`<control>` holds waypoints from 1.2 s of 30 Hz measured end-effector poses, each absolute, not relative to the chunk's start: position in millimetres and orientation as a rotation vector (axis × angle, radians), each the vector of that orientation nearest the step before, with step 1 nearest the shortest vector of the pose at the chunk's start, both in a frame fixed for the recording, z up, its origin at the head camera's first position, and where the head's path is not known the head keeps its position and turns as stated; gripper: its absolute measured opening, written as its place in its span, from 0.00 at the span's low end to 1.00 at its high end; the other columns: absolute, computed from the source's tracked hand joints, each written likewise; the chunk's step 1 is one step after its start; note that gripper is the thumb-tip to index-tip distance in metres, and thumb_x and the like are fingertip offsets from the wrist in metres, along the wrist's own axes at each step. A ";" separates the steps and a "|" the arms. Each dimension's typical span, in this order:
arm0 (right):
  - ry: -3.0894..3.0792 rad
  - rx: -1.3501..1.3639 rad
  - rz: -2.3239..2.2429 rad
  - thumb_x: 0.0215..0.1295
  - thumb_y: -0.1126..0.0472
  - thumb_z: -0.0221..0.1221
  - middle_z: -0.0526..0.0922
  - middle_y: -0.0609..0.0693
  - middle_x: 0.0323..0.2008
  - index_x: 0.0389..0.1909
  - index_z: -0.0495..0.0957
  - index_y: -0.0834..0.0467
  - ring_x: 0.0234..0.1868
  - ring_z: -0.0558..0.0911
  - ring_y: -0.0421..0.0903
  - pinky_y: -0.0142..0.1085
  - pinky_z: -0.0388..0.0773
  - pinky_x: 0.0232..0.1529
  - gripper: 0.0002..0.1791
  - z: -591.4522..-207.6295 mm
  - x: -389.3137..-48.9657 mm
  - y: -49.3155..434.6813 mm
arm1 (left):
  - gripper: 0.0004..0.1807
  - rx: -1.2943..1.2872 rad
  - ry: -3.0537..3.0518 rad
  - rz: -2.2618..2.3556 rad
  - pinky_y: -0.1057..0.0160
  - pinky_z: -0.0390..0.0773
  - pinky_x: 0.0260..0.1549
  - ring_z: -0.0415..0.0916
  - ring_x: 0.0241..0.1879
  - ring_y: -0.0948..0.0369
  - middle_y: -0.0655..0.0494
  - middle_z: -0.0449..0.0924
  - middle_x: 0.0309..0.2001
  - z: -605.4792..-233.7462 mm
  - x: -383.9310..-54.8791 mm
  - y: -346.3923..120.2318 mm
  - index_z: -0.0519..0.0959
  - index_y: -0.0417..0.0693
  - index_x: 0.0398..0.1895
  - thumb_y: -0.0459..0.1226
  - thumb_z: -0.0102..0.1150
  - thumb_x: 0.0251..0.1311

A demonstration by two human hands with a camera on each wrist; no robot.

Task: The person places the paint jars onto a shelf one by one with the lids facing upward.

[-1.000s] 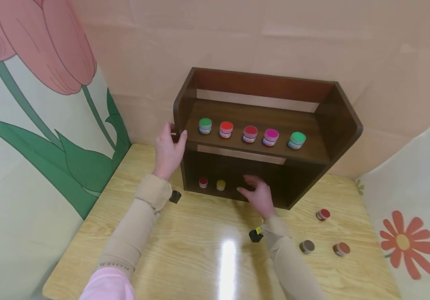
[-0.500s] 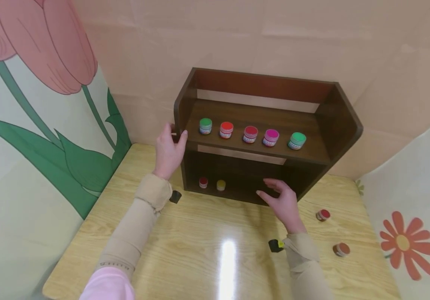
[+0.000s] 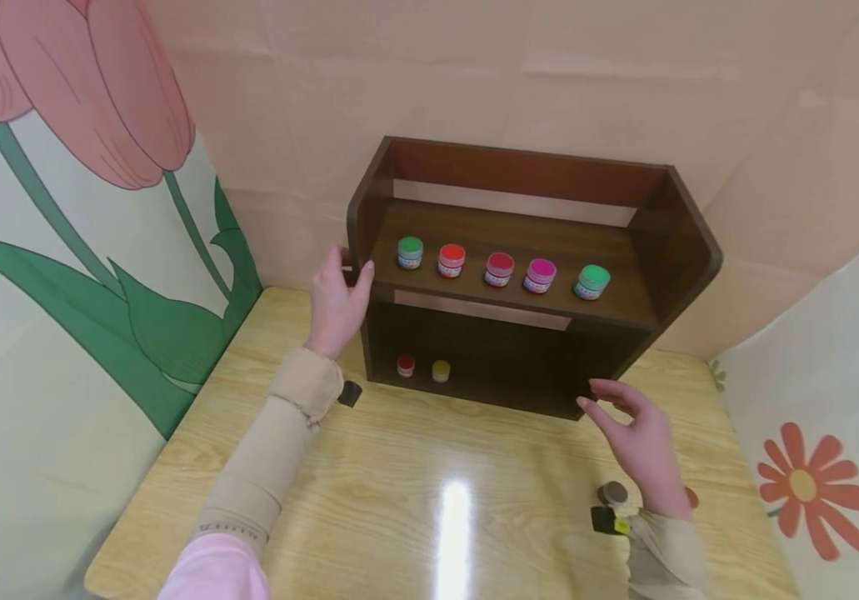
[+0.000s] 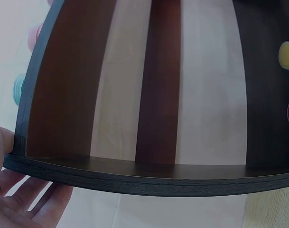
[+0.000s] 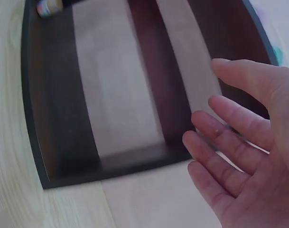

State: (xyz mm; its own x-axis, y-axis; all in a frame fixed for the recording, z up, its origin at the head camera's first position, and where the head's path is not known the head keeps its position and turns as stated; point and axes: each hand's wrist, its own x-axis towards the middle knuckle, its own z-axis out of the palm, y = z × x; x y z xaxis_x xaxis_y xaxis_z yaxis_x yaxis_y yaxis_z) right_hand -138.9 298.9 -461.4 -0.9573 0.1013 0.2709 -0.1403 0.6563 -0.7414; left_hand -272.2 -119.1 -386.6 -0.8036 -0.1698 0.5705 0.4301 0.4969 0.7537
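A dark brown two-tier shelf (image 3: 519,225) stands on the wooden table. My left hand (image 3: 337,304) grips its left side panel, thumb in front and fingers behind, as the left wrist view (image 4: 28,204) of the hand also shows. My right hand (image 3: 642,442) hovers by the shelf's lower right corner, fingers parted and holding nothing. On the lower tier, toward the left, sit a small red-lidded jar (image 3: 406,365) and a yellow-lidded jar (image 3: 441,371). A dark-lidded jar (image 3: 613,493) is on the table beside my right wrist. A reddish jar (image 3: 691,497) is mostly hidden behind that wrist.
Several jars line the upper tier, among them a green-lidded jar (image 3: 410,252), a magenta-lidded jar (image 3: 540,275) and a teal-lidded jar (image 3: 591,282). A peach backdrop (image 3: 474,67) rises close behind the shelf. The table (image 3: 369,500) extends in front.
My right hand has moved right, from the middle of the lower tier to past the shelf's right end, now covering the red-lidded jar on the table. The left hand has stayed put.
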 end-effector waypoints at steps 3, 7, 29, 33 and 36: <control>-2.570 -0.072 1.185 0.71 0.52 0.65 0.83 0.57 0.55 0.57 0.82 0.60 0.53 0.77 0.42 0.25 0.69 0.50 0.20 -461.9 -130.3 311.0 | 0.13 -0.214 -2.147 -1.307 0.52 0.83 0.36 0.82 0.38 0.49 0.42 0.79 0.40 -387.6 -272.7 -119.1 0.73 0.36 0.45 0.38 0.61 0.69; -2.546 -0.187 1.144 0.71 0.52 0.65 0.84 0.58 0.53 0.56 0.83 0.59 0.45 0.76 0.32 0.22 0.69 0.45 0.20 -468.2 -119.9 325.3 | 0.13 -0.217 -2.142 -1.303 0.52 0.82 0.37 0.82 0.38 0.49 0.43 0.79 0.39 -387.6 -272.9 -118.9 0.74 0.36 0.45 0.38 0.61 0.69; -2.852 -0.264 1.122 0.70 0.42 0.63 0.77 0.63 0.62 0.66 0.75 0.63 0.57 0.77 0.56 0.18 0.69 0.40 0.34 -508.1 -83.6 361.0 | 0.13 -0.216 -2.155 -1.299 0.52 0.82 0.36 0.82 0.37 0.49 0.43 0.79 0.39 -385.9 -271.8 -119.8 0.73 0.36 0.46 0.38 0.61 0.70; -2.900 -0.283 1.128 0.69 0.40 0.62 0.76 0.65 0.62 0.66 0.74 0.63 0.58 0.76 0.62 0.22 0.71 0.41 0.37 -518.8 -81.6 362.5 | 0.13 -0.213 -2.155 -1.300 0.52 0.82 0.36 0.82 0.37 0.49 0.42 0.80 0.39 -385.4 -271.1 -119.5 0.73 0.36 0.45 0.38 0.61 0.69; -2.958 -0.329 1.138 0.68 0.37 0.61 0.74 0.67 0.64 0.68 0.72 0.63 0.60 0.74 0.63 0.33 0.76 0.48 0.40 -526.4 -81.7 365.1 | 0.13 -0.212 -2.154 -1.303 0.51 0.82 0.36 0.82 0.37 0.49 0.42 0.80 0.39 -385.1 -270.6 -119.2 0.73 0.36 0.45 0.38 0.61 0.70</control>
